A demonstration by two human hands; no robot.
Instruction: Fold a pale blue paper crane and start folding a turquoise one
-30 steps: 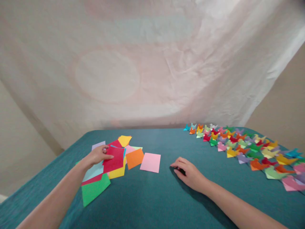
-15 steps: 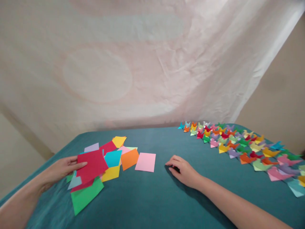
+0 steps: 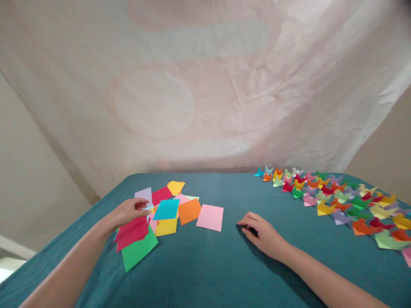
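Observation:
My left hand is over the left side of a loose pile of coloured paper squares. Its thumb and fingers are a little apart, with nothing visibly held. A red square lies just below this hand, overlapping a green square. Beyond the fingertips is a lavender square; a blue square lies to their right. My right hand rests on the cloth, fingers loosely bent and thumb apart, with no paper in it. Between the hands, a pink square lies flat at the pile's right end.
Rows of small folded paper birds in many colours stand along the right side of the table. An orange square and a yellow square belong to the pile. Behind the green tablecloth hangs a pale curtain.
My left hand has let go of the red square, which now lies on the pile, and has moved up towards the lavender square. The view has shifted left. My right hand stays resting.

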